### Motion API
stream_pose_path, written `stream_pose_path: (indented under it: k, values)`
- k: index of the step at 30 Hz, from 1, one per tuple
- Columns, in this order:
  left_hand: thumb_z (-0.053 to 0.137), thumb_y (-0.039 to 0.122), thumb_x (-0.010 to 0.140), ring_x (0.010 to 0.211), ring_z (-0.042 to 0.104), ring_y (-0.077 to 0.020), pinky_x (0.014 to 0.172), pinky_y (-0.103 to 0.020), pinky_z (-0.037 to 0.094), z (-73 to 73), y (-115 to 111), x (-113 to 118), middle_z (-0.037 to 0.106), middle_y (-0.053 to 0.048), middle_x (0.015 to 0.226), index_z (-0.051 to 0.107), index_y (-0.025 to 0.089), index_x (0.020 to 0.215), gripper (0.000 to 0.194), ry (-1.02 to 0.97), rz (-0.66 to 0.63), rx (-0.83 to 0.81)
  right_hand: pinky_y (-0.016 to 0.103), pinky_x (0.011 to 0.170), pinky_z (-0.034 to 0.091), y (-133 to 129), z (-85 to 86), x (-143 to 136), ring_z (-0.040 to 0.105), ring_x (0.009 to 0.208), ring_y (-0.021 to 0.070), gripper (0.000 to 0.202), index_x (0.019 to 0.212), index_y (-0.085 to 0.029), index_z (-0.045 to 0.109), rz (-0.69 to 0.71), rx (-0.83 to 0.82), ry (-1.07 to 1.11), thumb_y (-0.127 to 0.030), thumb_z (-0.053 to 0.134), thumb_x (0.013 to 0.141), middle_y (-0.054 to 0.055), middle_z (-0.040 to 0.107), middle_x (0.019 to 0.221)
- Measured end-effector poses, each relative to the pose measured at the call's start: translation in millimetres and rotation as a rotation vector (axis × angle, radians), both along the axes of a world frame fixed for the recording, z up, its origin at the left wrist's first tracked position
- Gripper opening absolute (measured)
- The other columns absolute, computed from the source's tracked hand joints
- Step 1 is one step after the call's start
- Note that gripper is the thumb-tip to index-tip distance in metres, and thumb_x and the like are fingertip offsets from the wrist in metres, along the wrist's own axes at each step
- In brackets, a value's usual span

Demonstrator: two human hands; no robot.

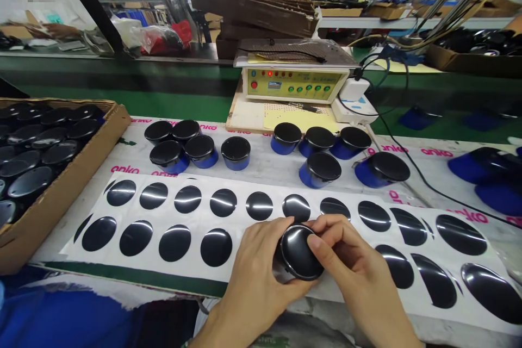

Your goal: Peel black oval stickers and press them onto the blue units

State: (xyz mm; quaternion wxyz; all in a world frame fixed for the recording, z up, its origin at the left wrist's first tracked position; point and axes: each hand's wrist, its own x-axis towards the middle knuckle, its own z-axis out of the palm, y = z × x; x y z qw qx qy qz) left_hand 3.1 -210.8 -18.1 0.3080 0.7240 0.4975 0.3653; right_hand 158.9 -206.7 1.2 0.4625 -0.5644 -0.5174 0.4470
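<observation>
My left hand [259, 269] is wrapped round the side of a short cylinder with a glossy black top [299, 253], tilted toward me. At the cylinder's right rim my right hand [346, 255] is closed, its thumb pressing on the top's edge and its fingers bent behind. Whether those fingers also pinch a loose disc edge is hidden. Under both hands lies a white sheet [240, 223] bearing rows of shiny black round stickers [216, 247]. Behind it stand several blue cylinders with black tops [320, 169], in loose groups.
A cardboard box [101, 136] full of black-topped cylinders sits at the left. A control box [296, 84] with green buttons and a lit red light stands at the back. A black cable [411, 166] crosses the right side. More blue cylinders [473, 164] stand far right.
</observation>
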Motion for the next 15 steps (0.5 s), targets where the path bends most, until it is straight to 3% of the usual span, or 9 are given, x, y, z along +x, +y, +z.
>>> stream_pose_path:
  k: [10, 15]
  values:
    - [0.078, 0.026, 0.069, 0.104, 0.059, -0.0235, 0.087, -0.039, 0.051, 3.2, 1.6, 1.9, 0.064, -0.004, 0.115, 0.045, 0.025, 0.122, 0.063, 0.035, 0.024, 0.029, 0.026, 0.071, 0.049, 0.5, 0.7, -1.5, 0.056, 0.088, 0.0177, 0.027, 0.065, -0.021, 0.050, 0.010, 0.052, -0.087, -0.034, 0.058, 0.087, 0.004, 0.055, 0.090]
    - [0.076, 0.025, 0.071, 0.107, 0.059, -0.0239, 0.089, -0.038, 0.052, -0.4, 0.0, -0.1, 0.062, -0.005, 0.118, 0.035, 0.027, 0.135, 0.076, 0.102, 0.013, 0.052, 0.027, 0.067, 0.046, 0.5, 6.0, 2.1, 0.057, 0.080, 0.0162, 0.023, 0.071, -0.022, 0.045, 0.117, 0.171, -0.362, -0.030, 0.051, 0.092, 0.003, 0.055, 0.086]
